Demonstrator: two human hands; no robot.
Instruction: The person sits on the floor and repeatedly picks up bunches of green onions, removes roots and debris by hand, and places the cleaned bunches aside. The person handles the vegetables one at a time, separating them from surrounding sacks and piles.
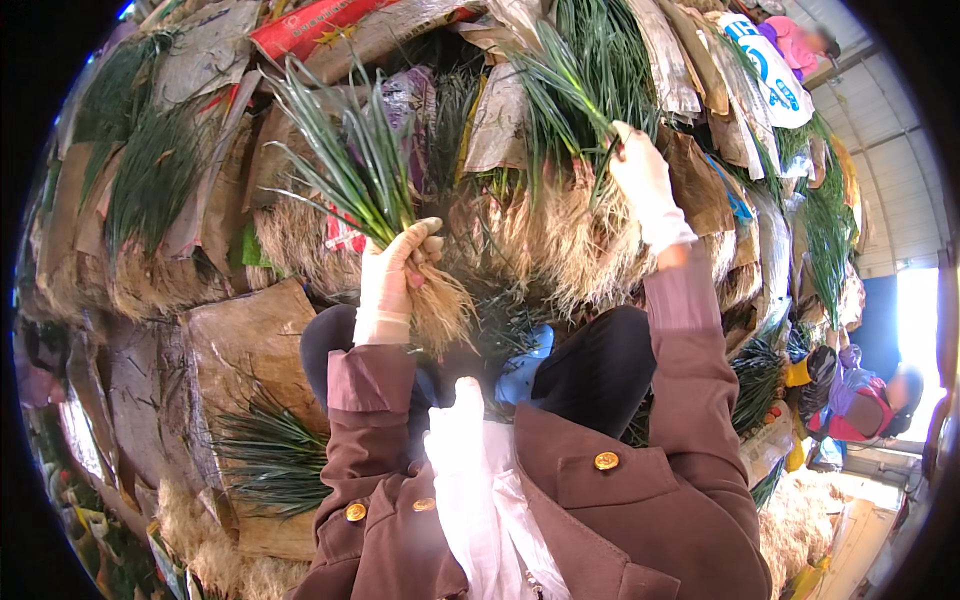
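My gloved left hand (405,262) grips a bunch of seedlings (360,176) with long, narrow green leaves. Their leaves fan up and to the left, and pale stringy roots (442,307) hang below my fist. On the right, my gloved right hand (645,180) pinches a few green leaves (574,86) at the edge of a larger heap. Right beside that hand, more leaves (607,45) lie piled with their tan root mass (577,232) toward me. The lower ends of the plants at my right fingertips are partly hidden.
Sacking and old bags (495,120) cover stacked plants across the back. A loose bunch (274,457) rests on a brown sheet (251,337) at my left. My knees (600,367) are bent before the heap. Two people (862,405) are at the right, near a bright doorway (916,337).
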